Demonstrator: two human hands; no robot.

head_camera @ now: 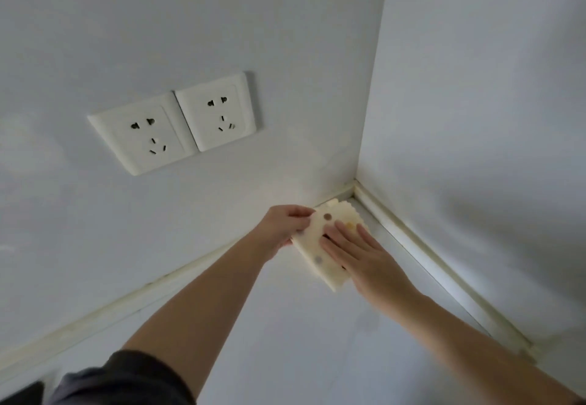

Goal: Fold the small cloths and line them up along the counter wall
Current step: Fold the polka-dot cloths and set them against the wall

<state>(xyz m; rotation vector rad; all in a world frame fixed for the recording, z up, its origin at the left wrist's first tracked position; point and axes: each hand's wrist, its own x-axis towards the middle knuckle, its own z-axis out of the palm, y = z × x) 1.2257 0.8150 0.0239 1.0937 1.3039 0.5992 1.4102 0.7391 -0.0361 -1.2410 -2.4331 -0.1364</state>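
Observation:
A folded cream cloth (pixel 317 239) with coloured dots lies on the white counter (pixel 285 325), tucked into the corner where the back wall meets the side wall. My left hand (pixel 283 230) pinches the cloth's left edge next to the back wall. My right hand (pixel 358 255) lies flat on top of the cloth with straight fingers, pressing it down and hiding its right part.
A double wall socket (pixel 177 122) sits on the back wall above the counter. A pale sealing strip (pixel 412 242) runs along the foot of both walls. The side wall (pixel 475 119) closes off the right.

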